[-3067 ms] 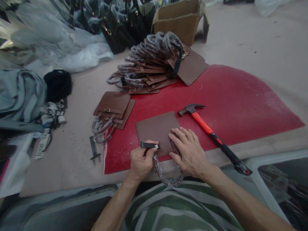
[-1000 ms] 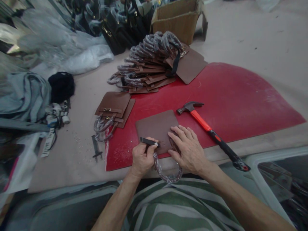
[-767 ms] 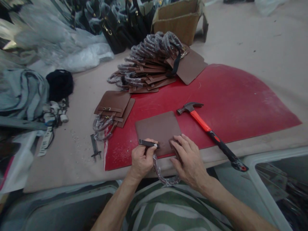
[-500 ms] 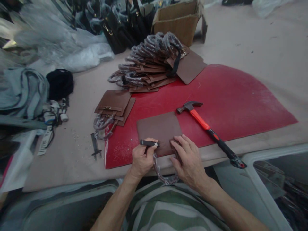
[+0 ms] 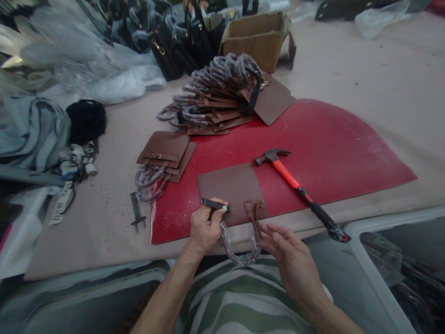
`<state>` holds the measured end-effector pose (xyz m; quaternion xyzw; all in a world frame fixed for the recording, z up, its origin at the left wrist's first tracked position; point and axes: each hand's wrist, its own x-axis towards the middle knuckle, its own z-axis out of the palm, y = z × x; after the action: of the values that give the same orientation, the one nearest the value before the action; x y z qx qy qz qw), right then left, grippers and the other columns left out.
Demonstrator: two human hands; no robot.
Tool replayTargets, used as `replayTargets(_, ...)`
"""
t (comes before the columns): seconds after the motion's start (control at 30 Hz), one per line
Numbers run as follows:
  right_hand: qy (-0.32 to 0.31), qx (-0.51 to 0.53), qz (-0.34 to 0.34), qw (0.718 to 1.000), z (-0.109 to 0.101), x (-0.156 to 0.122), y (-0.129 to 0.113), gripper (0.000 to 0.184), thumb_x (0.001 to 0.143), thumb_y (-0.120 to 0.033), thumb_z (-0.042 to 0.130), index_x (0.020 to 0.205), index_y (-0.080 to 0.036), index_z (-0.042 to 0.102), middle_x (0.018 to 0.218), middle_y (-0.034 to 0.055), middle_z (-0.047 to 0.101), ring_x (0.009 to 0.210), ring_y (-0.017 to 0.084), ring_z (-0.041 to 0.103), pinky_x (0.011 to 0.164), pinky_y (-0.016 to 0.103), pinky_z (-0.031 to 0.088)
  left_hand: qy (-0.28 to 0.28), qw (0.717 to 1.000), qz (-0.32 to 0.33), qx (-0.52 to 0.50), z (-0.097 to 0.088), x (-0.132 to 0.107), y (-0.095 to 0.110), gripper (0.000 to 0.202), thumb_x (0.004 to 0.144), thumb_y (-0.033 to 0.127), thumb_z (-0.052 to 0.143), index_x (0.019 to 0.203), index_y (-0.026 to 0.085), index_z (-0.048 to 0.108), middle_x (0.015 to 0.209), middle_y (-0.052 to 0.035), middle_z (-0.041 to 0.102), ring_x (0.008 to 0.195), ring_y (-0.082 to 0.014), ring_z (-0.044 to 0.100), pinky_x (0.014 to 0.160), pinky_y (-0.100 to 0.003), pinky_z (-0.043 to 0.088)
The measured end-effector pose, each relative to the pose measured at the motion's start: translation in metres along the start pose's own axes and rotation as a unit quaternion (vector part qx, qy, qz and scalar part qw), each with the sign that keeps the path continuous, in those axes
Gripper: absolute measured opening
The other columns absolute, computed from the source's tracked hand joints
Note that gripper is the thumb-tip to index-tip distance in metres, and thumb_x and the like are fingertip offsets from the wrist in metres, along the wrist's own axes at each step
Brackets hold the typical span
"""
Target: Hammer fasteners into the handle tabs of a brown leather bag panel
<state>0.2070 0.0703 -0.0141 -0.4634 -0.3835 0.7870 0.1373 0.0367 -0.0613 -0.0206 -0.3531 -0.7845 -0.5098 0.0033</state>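
My left hand (image 5: 204, 229) is closed around a short black bar-shaped tool (image 5: 212, 204), which looks like a metal punch and lies nearly level over a brown leather panel (image 5: 225, 183). The panel rests on a red sheet. A plastic-wrapped bag handle (image 5: 243, 259) loops from the panel's near edge toward my body; its right end tab (image 5: 251, 208) shows, while my left hand hides the left end. My right hand (image 5: 295, 262) is open just right of the handle, fingers extended and close to its strap. A claw hammer (image 5: 295, 183) with an orange-and-black grip lies to the right.
Two or so brown panels with handles (image 5: 165, 148) lie left, near a pronged metal tool (image 5: 137, 212). Behind is a pile of similar panels (image 5: 222, 102), then a cardboard box (image 5: 255, 39) and black bags (image 5: 167, 51). The red sheet (image 5: 333, 148) covers the table's middle.
My right hand has let go of the handle's right end and moved right and toward my body, opening. My left hand keeps its hold on the black tool.
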Motion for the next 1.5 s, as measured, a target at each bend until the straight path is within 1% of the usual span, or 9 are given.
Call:
replayTargets(0.1,-0.031,0.051,0.044,0.997,0.008,0.002,-0.001,0.044,0.060,-0.044,0.087,0.089,-0.017,0.068,0.097,0.0100,0.073,0.087,0.024,0.069,0.078,0.038,0.055,0.000,1.000,0.019,0.007,0.000,-0.001,-0.001,0.012,0.092,0.017,0.058,0.097,0.017,0.068,0.094,-0.0047,0.075,0.088,-0.0160,0.072,0.080,-0.024,0.058)
replayTargets(0.27,-0.044,0.035,0.055,0.997,0.016,0.007,-0.001,0.046,0.057,-0.044,0.088,0.088,-0.016,0.069,0.087,0.0065,0.072,0.076,0.020,0.065,0.070,0.032,0.050,0.002,0.999,0.034,0.003,0.001,-0.001,-0.002,0.011,0.091,0.016,0.058,0.096,0.016,0.069,0.094,-0.0047,0.076,0.088,-0.0159,0.073,0.080,-0.024,0.059)
replayTargets(1.03,-0.073,0.004,0.070,0.995,0.011,0.014,-0.003,0.043,0.060,-0.046,0.085,0.084,-0.015,0.069,0.078,0.0051,0.069,0.068,0.017,0.061,0.065,0.029,0.050,0.004,0.993,0.096,0.064,0.006,-0.002,-0.001,0.012,0.093,0.015,0.055,0.098,0.016,0.066,0.092,-0.0058,0.075,0.085,-0.0155,0.072,0.078,-0.023,0.058)
replayTargets(1.13,-0.083,-0.029,0.059,0.994,0.007,0.015,-0.001,0.041,0.064,-0.048,0.082,0.086,-0.016,0.069,0.078,0.0049,0.070,0.068,0.018,0.062,0.066,0.031,0.051,-0.006,0.990,0.114,0.087,0.007,-0.001,-0.001,0.012,0.093,0.015,0.054,0.099,0.016,0.064,0.093,-0.0066,0.074,0.085,-0.0161,0.072,0.078,-0.024,0.057)
replayTargets(1.2,-0.110,-0.103,0.030,0.988,0.001,0.015,-0.006,0.039,0.071,-0.052,0.076,0.087,-0.017,0.068,0.079,0.0050,0.071,0.071,0.020,0.063,0.069,0.033,0.052,-0.013,0.988,0.122,0.096,0.007,0.000,-0.001,0.012,0.094,0.015,0.053,0.099,0.016,0.064,0.093,-0.0070,0.074,0.086,-0.0166,0.072,0.078,-0.024,0.057)
replayTargets(1.27,-0.136,-0.222,-0.033,0.965,-0.007,0.015,-0.017,0.036,0.079,-0.054,0.067,0.085,-0.018,0.069,0.077,0.0048,0.070,0.071,0.022,0.064,0.068,0.034,0.051,-0.018,0.988,0.121,0.093,0.007,0.001,-0.002,0.012,0.094,0.015,0.053,0.099,0.016,0.063,0.092,-0.0067,0.074,0.084,-0.0164,0.071,0.076,-0.024,0.056)
replayTargets(1.33,-0.126,-0.348,-0.127,0.920,-0.016,0.016,-0.035,0.034,0.084,-0.052,0.059,0.083,-0.020,0.069,0.073,0.0044,0.069,0.070,0.022,0.064,0.066,0.034,0.049,-0.020,0.990,0.110,0.083,0.007,0.001,-0.002,0.012,0.093,0.014,0.053,0.099,0.017,0.063,0.092,-0.0059,0.073,0.083,-0.0157,0.071,0.076,-0.023,0.056)
replayTargets(1.4,-0.066,-0.439,-0.228,0.867,-0.025,0.020,-0.056,0.032,0.086,-0.049,0.055,0.086,-0.020,0.069,0.073,0.0043,0.069,0.069,0.022,0.064,0.065,0.033,0.048,-0.020,0.992,0.101,0.073,0.006,0.001,-0.003,0.011,0.092,0.014,0.054,0.099,0.017,0.063,0.092,-0.0052,0.073,0.083,-0.0154,0.071,0.077,-0.023,0.055)
replayTargets(1.5,0.038,-0.503,-0.359,0.785,-0.038,0.032,-0.082,0.031,0.088,-0.045,0.053,0.098,-0.019,0.068,0.081,0.0064,0.070,0.069,0.021,0.063,0.067,0.034,0.048,-0.017,0.992,0.104,0.068,0.006,0.000,-0.003,0.011,0.092,0.013,0.056,0.100,0.016,0.063,0.093,-0.0050,0.073,0.085,-0.0152,0.071,0.078,-0.022,0.055)
